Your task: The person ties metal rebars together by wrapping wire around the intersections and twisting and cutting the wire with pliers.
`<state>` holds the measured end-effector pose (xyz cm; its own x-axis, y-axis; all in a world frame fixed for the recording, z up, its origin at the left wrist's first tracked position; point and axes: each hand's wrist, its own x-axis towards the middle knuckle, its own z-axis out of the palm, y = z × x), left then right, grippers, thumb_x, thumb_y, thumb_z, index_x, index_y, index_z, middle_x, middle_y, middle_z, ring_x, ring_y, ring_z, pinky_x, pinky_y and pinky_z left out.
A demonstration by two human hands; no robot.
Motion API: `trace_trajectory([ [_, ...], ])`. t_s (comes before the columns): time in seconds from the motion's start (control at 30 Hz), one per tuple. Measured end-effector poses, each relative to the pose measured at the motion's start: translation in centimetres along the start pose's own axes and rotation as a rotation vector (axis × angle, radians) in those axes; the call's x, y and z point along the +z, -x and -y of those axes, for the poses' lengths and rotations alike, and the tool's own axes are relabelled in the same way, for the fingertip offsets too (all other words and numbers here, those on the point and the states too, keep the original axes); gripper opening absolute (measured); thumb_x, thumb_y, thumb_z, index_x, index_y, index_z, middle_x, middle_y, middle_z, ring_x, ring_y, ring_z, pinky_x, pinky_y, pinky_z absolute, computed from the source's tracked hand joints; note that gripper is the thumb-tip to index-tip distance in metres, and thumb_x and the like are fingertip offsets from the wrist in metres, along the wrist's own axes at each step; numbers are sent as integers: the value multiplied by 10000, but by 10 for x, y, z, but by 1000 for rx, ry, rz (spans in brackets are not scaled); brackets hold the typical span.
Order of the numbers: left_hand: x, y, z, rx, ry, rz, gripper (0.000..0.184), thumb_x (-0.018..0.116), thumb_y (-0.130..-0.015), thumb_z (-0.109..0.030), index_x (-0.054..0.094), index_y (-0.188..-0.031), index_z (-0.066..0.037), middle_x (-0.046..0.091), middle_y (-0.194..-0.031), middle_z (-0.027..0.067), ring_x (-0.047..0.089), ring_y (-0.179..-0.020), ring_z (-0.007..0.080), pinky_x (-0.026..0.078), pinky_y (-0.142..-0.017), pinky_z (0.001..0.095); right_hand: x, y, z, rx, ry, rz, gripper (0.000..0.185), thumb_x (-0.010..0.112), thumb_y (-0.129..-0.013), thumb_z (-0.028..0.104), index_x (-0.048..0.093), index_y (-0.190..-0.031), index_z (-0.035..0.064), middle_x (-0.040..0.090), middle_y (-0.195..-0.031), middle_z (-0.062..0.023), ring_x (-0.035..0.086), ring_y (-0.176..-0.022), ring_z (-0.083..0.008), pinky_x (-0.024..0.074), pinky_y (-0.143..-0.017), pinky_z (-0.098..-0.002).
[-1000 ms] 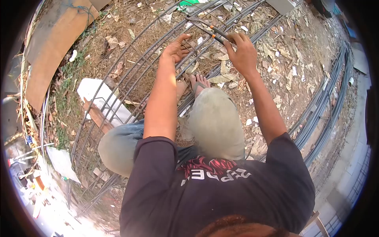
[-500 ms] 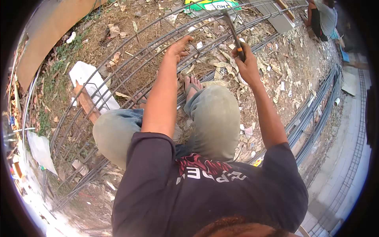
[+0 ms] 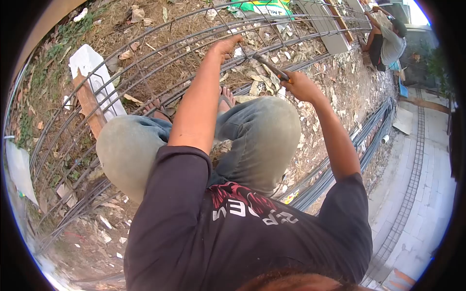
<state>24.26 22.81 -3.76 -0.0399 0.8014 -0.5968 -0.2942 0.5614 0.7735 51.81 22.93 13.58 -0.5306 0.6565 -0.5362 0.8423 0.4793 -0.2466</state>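
My right hand [image 3: 302,87] is closed round the orange-and-black handles of long-handled pliers [image 3: 272,67]. The pliers' head points up and left and meets a bar of the long steel rebar cage [image 3: 189,46]. Just left of that spot, my left hand [image 3: 225,47] rests at the cage bars with its thumb or a finger stretched out; whether it pinches anything is hidden. The cage curves across the ground in front of my knees, from the lower left to the upper right.
A white block [image 3: 94,75] and a wooden plank [image 3: 89,104] lie beneath the cage at left. Bundled steel bars [image 3: 369,136] lie at right. A green-and-white sack [image 3: 264,7] is beyond the cage. Another person [image 3: 388,43] crouches at the upper right.
The pliers have come down from a raised position to the cage bars, with their handles closer together. My view has turned right, showing more of the other person.
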Motion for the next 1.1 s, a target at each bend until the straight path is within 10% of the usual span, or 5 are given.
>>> trace_trajectory([
  [0.6, 0, 12, -7, -21, -56, 14, 1031, 745, -681, -702, 513, -1535, -172, 467, -1543, 250, 474, -1388, 424, 221, -1179, 611, 4, -1, 20, -104, 324, -163, 437, 599, -1000, 193, 572, -1424, 93, 724, -1081, -251, 670, -1045, -446, 521, -903, -533],
  [0.93, -3, 8, -6, -11, -63, 13, 999, 757, -678, -701, 561, -1496, -163, 501, -1519, 227, 524, -1330, 408, 218, -1183, 609, -8, 10, 40, -26, -64, 39, 789, 875, -708, 308, 549, -1330, -51, 723, -918, -260, 732, -847, -375, 572, -800, -453],
  [1.1, 0, 6, -5, -29, -51, 11, 1007, 757, -680, -685, 537, -1511, -161, 482, -1543, 226, 511, -1347, 428, 175, -1195, 621, 11, 20, 32, -388, 662, -522, 501, 681, -919, 235, 533, -1356, 38, 641, -1174, -140, 643, -1115, -312, 553, -864, -498],
])
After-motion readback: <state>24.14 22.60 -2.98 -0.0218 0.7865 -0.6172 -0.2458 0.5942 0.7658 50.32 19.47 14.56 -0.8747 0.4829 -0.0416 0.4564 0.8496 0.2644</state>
